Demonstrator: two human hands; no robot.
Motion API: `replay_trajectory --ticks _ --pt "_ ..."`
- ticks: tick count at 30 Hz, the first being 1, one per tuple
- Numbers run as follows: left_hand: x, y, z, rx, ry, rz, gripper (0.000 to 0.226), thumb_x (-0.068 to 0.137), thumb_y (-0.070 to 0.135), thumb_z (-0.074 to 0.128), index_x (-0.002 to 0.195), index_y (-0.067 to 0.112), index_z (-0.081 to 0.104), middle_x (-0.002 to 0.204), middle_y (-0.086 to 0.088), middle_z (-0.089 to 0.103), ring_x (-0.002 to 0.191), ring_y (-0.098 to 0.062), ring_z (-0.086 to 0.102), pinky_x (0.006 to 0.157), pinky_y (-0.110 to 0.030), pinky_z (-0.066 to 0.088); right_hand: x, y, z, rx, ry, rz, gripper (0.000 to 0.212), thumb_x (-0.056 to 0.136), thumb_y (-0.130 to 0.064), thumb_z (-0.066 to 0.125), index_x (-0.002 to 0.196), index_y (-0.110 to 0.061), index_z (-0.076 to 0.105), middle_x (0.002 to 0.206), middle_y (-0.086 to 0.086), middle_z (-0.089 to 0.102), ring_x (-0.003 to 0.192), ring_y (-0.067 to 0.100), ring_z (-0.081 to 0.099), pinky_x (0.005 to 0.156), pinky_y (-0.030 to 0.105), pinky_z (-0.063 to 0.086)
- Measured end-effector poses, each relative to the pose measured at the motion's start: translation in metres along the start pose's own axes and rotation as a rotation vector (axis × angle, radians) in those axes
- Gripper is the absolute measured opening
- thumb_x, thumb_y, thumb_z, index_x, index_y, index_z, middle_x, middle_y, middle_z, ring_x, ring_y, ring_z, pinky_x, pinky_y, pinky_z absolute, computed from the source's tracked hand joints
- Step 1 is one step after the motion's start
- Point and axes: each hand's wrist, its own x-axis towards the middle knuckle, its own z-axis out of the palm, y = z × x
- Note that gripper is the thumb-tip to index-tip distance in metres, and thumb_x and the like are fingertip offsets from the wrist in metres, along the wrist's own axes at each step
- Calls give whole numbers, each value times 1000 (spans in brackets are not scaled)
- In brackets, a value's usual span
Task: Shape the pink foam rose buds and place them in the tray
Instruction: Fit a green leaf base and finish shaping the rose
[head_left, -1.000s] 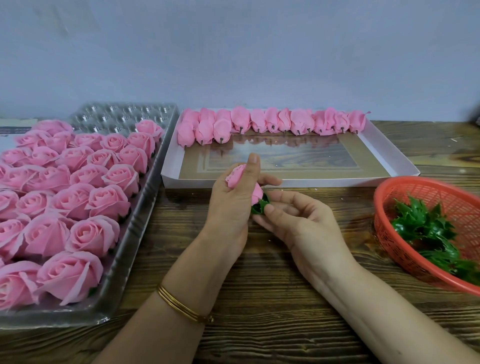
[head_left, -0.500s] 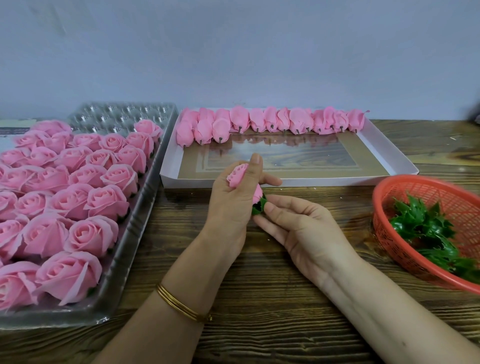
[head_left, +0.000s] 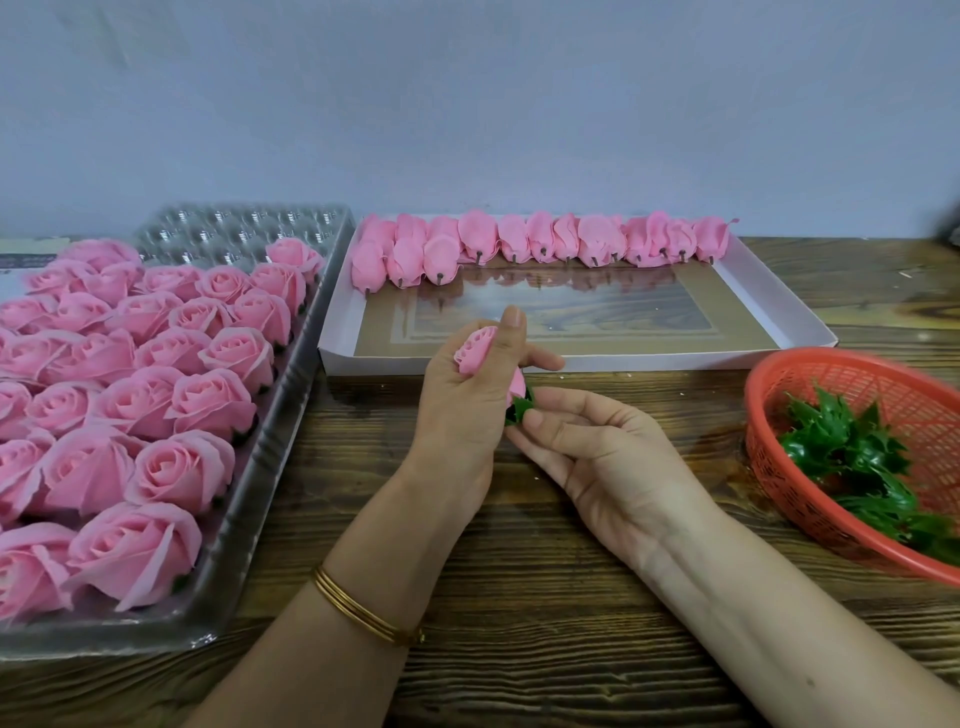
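Observation:
My left hand (head_left: 460, 410) is wrapped around a pink foam rose bud (head_left: 475, 349), its petals squeezed together, just in front of the white tray (head_left: 582, 361). My right hand (head_left: 592, 447) pinches the green leaf base (head_left: 519, 409) at the bud's lower end. Along the far side of the white tray lies a row of several shaped pink buds (head_left: 540, 244). The bud's middle is hidden by my left fingers.
A clear plastic tray (head_left: 249, 467) on the left holds several open pink roses (head_left: 156, 374). A red mesh basket (head_left: 810, 493) with green leaf bases (head_left: 857, 457) sits at the right. All stand on a dark wooden table (head_left: 519, 597) against a pale wall.
Both hands have stayed at the same spot on the bud. My right fingers have shifted slightly on the green base; the view sits a little lower.

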Motion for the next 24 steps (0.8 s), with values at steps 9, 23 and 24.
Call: replay_trajectory --ticks 9,23,24 --pt "1 1 -2 -22 -30 -42 33 80 49 58 82 16 61 80 -1 74 75 -8 67 73 -23 52 0 0 0 -3 -47 -6 37 62 7 67 99 8 67 92 21 74 85 26 74 75 29 60" --pt "-1 3 2 -16 -25 -88 35 84 49 52 87 16 63 99 3 76 100 -6 66 85 -26 48 1 -4 -1 -32 -48 34 41 68 1 65 109 8 66 98 21 73 86 26 73 79 30 60" --pt "-1 3 2 -16 -26 -85 34 83 50 53 84 19 67 101 3 75 103 -8 65 87 -28 46 1 -4 -1 -29 -47 30 42 67 1 65 108 8 66 98 21 73 86 25 73 78 30 60"
